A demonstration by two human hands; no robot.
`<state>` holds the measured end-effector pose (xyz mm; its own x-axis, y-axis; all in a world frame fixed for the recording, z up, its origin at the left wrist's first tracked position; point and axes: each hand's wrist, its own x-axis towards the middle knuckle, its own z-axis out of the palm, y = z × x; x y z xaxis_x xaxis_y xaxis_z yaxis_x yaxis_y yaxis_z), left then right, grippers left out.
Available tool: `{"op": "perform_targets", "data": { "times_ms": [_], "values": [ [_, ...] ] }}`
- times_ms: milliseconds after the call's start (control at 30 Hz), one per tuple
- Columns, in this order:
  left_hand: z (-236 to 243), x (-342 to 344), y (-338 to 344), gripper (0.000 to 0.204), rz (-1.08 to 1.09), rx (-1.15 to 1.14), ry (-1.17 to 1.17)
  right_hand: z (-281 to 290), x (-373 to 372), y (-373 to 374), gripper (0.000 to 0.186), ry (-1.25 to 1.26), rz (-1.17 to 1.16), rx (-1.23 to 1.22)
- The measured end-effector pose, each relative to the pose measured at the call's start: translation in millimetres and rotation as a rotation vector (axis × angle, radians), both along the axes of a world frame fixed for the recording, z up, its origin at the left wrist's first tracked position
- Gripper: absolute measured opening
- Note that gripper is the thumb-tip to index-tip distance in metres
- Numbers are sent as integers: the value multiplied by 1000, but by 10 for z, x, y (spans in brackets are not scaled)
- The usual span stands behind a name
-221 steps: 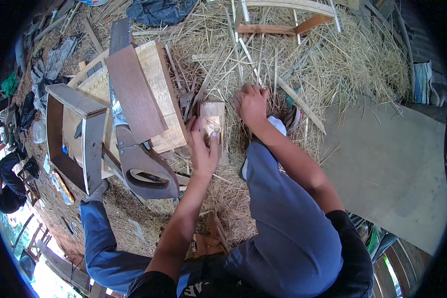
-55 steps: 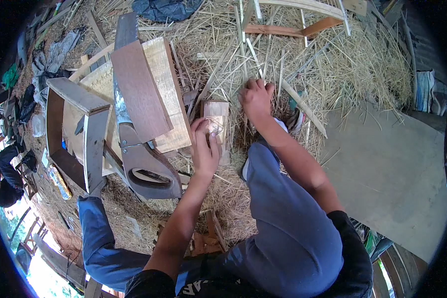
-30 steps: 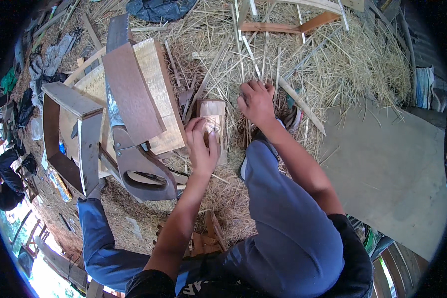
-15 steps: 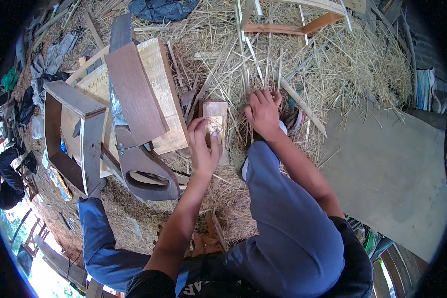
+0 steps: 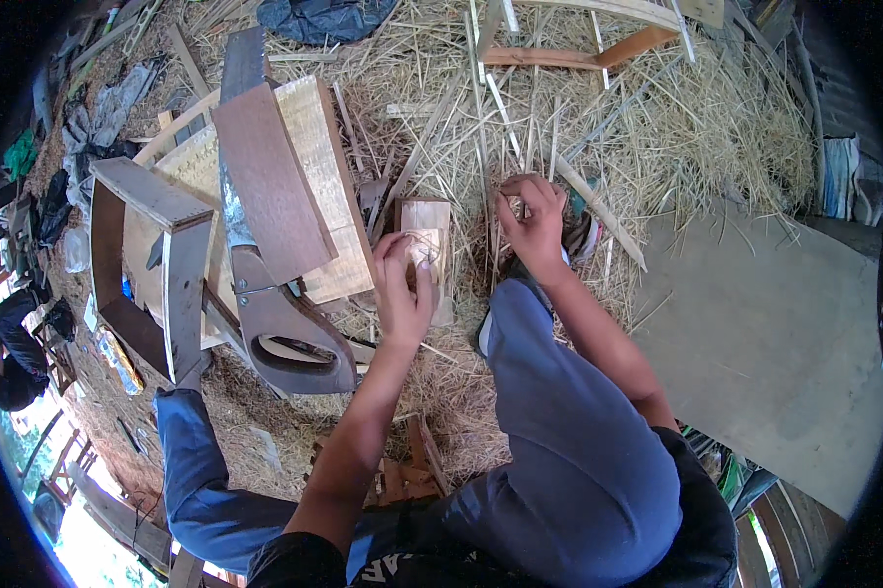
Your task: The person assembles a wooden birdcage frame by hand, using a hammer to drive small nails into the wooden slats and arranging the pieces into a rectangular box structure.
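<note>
My left hand (image 5: 405, 284) stays curled around the small wooden block (image 5: 427, 230); my right hand (image 5: 532, 218) has pulled back slightly, fingers now pinching loose straw (image 5: 716, 127).

Straw-strewn ground (image 5: 726, 127) — boards (image 5: 275, 196), handsaw (image 5: 265, 294), flat sheet (image 5: 765, 333)

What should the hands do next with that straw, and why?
Probably the right hand should carry its pinch of straw across to the small wooden block. The left hand rests on that block with some straw against it, and the right hand is apart from it, over the straw pile.
</note>
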<state>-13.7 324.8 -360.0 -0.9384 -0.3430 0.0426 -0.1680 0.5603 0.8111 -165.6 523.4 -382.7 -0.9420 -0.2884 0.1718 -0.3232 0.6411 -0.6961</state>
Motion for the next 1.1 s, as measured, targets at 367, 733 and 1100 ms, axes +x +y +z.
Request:
{"op": "perform_targets", "data": {
  "times_ms": [367,733,1100],
  "values": [
    [-45,85,18,62,2,16,17,169,-49,-69,5,-254,10,-417],
    [62,292,143,124,6,-20,-185,311,67,-421,22,-120,627,-196],
    [-75,283,132,114,46,100,-179,318,45,-460,27,5,680,131]
  ]
}}
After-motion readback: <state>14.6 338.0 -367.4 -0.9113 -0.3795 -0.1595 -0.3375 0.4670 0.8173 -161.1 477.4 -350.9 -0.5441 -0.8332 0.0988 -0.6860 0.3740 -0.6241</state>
